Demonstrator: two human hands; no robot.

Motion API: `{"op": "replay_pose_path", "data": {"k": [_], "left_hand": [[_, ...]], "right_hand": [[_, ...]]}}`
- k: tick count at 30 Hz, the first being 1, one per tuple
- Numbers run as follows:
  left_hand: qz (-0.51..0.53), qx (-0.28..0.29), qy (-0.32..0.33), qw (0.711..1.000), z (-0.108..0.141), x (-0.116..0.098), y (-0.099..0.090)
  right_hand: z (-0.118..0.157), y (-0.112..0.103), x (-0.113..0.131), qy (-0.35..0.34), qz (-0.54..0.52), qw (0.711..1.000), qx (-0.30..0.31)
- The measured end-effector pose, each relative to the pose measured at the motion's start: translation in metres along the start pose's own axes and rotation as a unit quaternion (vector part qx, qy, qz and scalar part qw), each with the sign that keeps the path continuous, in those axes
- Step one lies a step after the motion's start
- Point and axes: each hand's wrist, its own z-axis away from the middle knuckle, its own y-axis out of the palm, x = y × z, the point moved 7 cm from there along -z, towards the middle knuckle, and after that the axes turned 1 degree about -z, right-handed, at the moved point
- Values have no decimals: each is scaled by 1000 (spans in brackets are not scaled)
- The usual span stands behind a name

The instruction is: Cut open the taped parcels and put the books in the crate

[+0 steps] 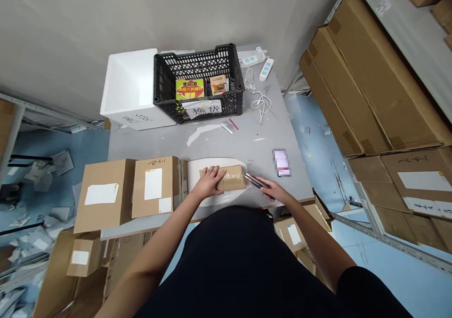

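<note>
A small flat cardboard package wrapped in clear tape lies on a white sheet at the table's near edge. My left hand rests on the package's left part, fingers spread and palm down. In my right hand is a black and red utility knife, held by its handle. Its tip points left and meets or nearly meets the package's right end; exact contact is too small to tell.
Two labelled cardboard boxes stand left of the sheet. Behind are a black crate with books and a white foam box. A phone, a white cable and power strips lie right. Stacked cartons fill the right shelf.
</note>
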Motion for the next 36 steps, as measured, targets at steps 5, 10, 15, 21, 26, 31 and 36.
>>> {"op": "replay_pose_path", "data": {"k": [5,10,15,21,26,31,36], "left_hand": [[4,8,-9,1000,-1,1,0],[9,1,2,1000,0,0,1],[5,-2,3,1000,0,1,1],[3,2,4,1000,0,0,1],[-6,3,13,1000,1,-2,0],[-24,7,21,999,1,-2,0],[-30,6,24,999,2,-3,1]], "right_hand": [[3,1,-9,14,10,1000,-16],[6,-1,-4,3,14,1000,-7],[9,-2,-5,16,21,1000,10],[12,3,-22,24,9,1000,5],[15,4,-25,9,21,1000,1],[15,1,-27,24,41,999,16],[17,1,-30,17,38,999,14]]}}
